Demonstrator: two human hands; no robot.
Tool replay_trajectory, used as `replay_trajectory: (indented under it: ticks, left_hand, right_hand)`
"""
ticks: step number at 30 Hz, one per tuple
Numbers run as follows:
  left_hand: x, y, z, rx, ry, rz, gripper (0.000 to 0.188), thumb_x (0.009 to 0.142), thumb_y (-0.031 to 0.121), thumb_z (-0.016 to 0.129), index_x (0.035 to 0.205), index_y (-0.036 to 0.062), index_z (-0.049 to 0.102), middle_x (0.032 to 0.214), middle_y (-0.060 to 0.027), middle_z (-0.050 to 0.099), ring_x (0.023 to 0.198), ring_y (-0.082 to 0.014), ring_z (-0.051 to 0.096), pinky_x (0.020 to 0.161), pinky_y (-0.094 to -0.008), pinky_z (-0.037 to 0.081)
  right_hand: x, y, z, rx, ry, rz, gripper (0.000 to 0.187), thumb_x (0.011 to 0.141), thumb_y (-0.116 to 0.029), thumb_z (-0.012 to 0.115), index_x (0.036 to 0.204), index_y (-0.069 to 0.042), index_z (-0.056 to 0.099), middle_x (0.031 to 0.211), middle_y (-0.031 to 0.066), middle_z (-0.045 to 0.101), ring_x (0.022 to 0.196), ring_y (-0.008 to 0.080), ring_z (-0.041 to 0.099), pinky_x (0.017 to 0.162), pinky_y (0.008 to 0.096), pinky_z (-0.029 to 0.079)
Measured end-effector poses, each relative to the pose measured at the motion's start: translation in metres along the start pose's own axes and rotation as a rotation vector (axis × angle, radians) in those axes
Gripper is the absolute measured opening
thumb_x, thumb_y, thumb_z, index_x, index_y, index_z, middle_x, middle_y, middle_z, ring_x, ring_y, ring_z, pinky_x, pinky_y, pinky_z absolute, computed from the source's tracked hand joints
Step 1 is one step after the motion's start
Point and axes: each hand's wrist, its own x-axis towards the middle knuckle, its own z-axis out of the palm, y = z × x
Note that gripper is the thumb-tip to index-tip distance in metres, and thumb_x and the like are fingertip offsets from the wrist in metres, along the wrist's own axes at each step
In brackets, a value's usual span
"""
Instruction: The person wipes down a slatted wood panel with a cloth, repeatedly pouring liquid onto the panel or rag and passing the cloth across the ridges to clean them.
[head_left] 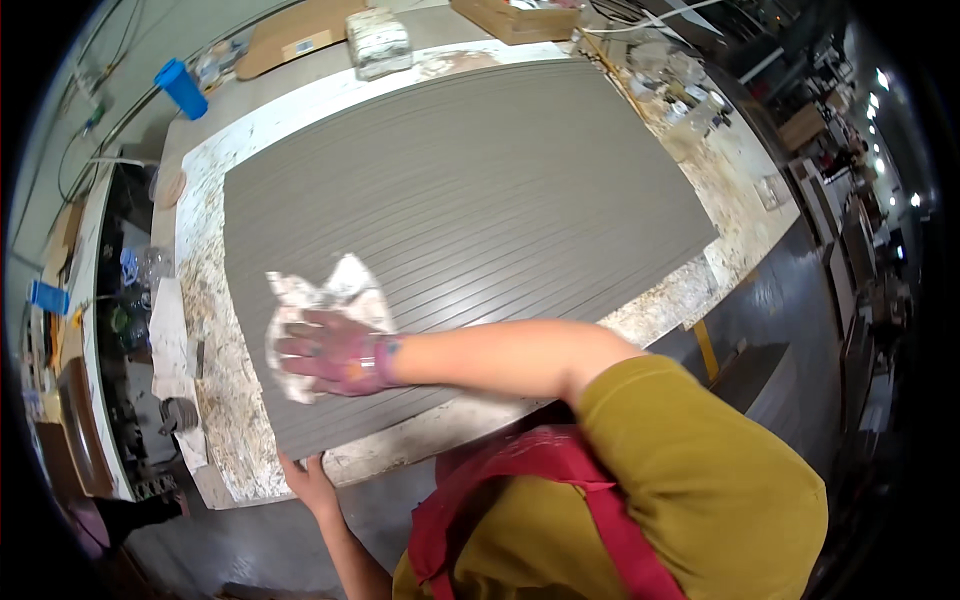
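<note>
A large grey-brown panel (500, 180) with parallel grooves lies flat across a work table. My right hand (335, 352), in a stained purple glove, presses a crumpled white rag (352, 283) onto the panel's near left part. Its fingers point left, spread over the cloth, and the rag's folds stick out beyond them. My bare left hand (309, 484) is at the panel's near left corner, thumb and fingers around the edge there; some of its fingers are hidden from sight.
The paint-smeared white tabletop (235, 425) borders the panel. Along the far side are a blue cup (181, 88), a stained white block-like bundle (378, 44) and a cardboard box (515, 20). Jars and clutter (690, 105) stand at the far right. A shelf with bottles (135, 300) is to the left.
</note>
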Motion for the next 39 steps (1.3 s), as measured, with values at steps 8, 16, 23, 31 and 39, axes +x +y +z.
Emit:
replay_trajectory:
  ticks: [8, 16, 23, 31, 39]
  left_hand:
    - [-0.003, 0.059, -0.026, 0.413, 0.030, 0.232, 0.054, 0.090, 0.004, 0.053, 0.141, 0.0017, 0.038, 0.137, -0.0149, 0.049, 0.120, -0.0260, 0.050, 0.099, -0.0369, 0.039]
    - [-0.013, 0.178, 0.105, 0.096, 0.232, 0.443, 0.034, 0.102, 0.021, 0.042, 0.123, -0.0026, 0.054, 0.111, -0.0110, 0.061, 0.103, -0.0199, 0.056, 0.095, -0.0338, 0.041]
    - [-0.082, 0.286, 0.377, -0.072, -0.683, 0.407, 0.032, 0.096, 0.020, 0.051, 0.120, 0.0012, 0.060, 0.115, -0.0099, 0.063, 0.106, -0.0186, 0.058, 0.093, -0.0289, 0.043]
    - [-0.113, 0.324, 0.533, -0.236, -1.012, -0.054, 0.014, 0.094, 0.019, 0.058, 0.102, 0.0093, 0.065, 0.081, 0.0058, 0.060, 0.069, -0.0041, 0.048, 0.063, -0.0211, 0.038]
    - [-0.134, 0.371, 0.602, -0.251, -1.216, -0.117, 0.039, 0.093, 0.034, 0.059, 0.121, 0.0063, 0.057, 0.086, 0.0034, 0.057, 0.081, -0.0087, 0.050, 0.079, -0.0220, 0.041]
  right_hand:
    - [-0.297, 0.177, -0.160, -0.499, 0.325, 0.649, 0.037, 0.082, -0.015, 0.059, 0.118, -0.009, 0.061, 0.120, 0.0144, 0.059, 0.116, 0.0298, 0.053, 0.100, 0.0422, 0.039]
    - [-0.472, 0.221, -0.274, 1.186, 1.252, 1.021, 0.044, 0.098, -0.035, 0.046, 0.126, -0.003, 0.054, 0.119, 0.0119, 0.063, 0.111, 0.0234, 0.059, 0.096, 0.0337, 0.046]
    - [-0.463, 0.144, -0.292, 2.161, 1.085, 0.386, 0.047, 0.097, -0.038, 0.045, 0.130, -0.006, 0.049, 0.128, 0.0135, 0.056, 0.116, 0.0283, 0.056, 0.100, 0.0434, 0.046]
    - [-0.539, 0.135, -0.298, 1.990, 1.137, 0.467, 0.038, 0.098, -0.027, 0.041, 0.122, -0.001, 0.053, 0.121, 0.0149, 0.060, 0.110, 0.0265, 0.060, 0.100, 0.0420, 0.046]
    - [-0.570, 0.153, -0.299, 2.007, 1.328, 0.590, 0.057, 0.091, -0.047, 0.052, 0.131, -0.007, 0.049, 0.128, 0.0130, 0.056, 0.117, 0.0289, 0.054, 0.101, 0.0449, 0.044]
